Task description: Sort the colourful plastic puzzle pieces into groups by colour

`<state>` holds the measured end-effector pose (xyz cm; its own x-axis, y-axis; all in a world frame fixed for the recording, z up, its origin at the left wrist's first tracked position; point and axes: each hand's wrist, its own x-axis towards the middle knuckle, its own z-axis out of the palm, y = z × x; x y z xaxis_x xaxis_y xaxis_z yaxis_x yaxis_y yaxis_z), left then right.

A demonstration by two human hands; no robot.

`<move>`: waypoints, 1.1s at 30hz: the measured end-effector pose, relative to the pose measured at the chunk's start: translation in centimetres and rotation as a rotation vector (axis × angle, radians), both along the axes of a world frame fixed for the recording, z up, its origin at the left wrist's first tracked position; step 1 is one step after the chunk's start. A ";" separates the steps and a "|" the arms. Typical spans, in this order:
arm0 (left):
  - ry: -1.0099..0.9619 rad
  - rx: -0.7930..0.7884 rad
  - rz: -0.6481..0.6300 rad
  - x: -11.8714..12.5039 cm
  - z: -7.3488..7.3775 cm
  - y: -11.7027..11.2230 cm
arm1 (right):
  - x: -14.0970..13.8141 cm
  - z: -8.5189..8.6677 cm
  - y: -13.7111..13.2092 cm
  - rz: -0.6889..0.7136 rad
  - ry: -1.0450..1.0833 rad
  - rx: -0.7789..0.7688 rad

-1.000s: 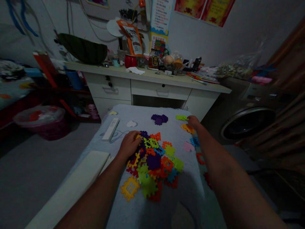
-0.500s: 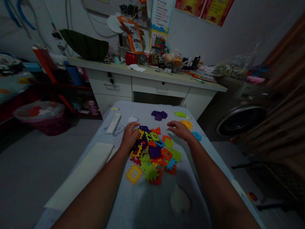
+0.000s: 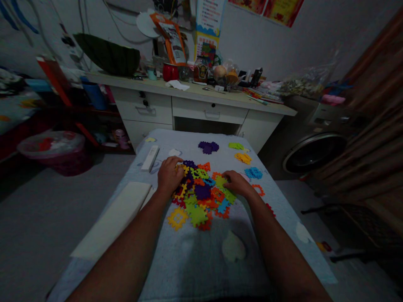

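Plastic pieces (image 3: 202, 191) lay heaped on the surface (image 3: 189, 142) between your hands in the head view. Your left hand (image 3: 169, 175) touched their left edge, its grip unclear; your right hand (image 3: 237, 183), fingers apart, was at a green piece (image 3: 219, 182).

The left hand (image 3: 169, 175) partly hides the yellow pieces (image 3: 180, 191); whether the right hand (image 3: 238, 183) grips the green piece (image 3: 221, 181) is unclear. The right forearm (image 3: 267, 224) partly covers a red piece (image 3: 271, 209) by the desk (image 3: 288, 226)'s right edge.
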<state>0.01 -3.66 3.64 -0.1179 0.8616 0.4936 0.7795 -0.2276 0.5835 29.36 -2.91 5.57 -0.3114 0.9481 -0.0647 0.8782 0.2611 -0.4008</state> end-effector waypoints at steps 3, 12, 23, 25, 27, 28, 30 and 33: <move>0.017 0.003 -0.012 0.0 0.0 -0.3 | 0.2 -0.6 0.0 -0.051 0.130 -0.016; 0.042 -0.174 -0.036 -0.5 -1.9 0.5 | 0.9 -0.4 0.4 -0.212 0.601 -0.190; 0.015 -0.254 -0.006 -0.5 -2.5 1.1 | 2.1 1.5 7.6 -0.461 0.704 0.000; 0.015 -0.245 -0.006 -0.5 -2.7 1.1 | 2.4 1.8 9.6 -0.553 0.725 0.025; 0.010 -0.244 -0.010 -0.6 -2.8 1.1 | 2.8 2.1 11.6 -0.646 0.744 0.047; 0.009 -0.246 -0.014 -0.6 -2.9 1.1 | 3.0 2.3 12.6 -0.682 0.749 0.061; 0.005 -0.254 -0.019 -0.7 -2.9 1.1 | 3.6 2.4 14.4 -0.726 0.750 0.087; -0.001 -0.264 -0.021 -0.6 -2.6 1.1 | 4.4 2.2 16.9 -0.759 0.729 0.114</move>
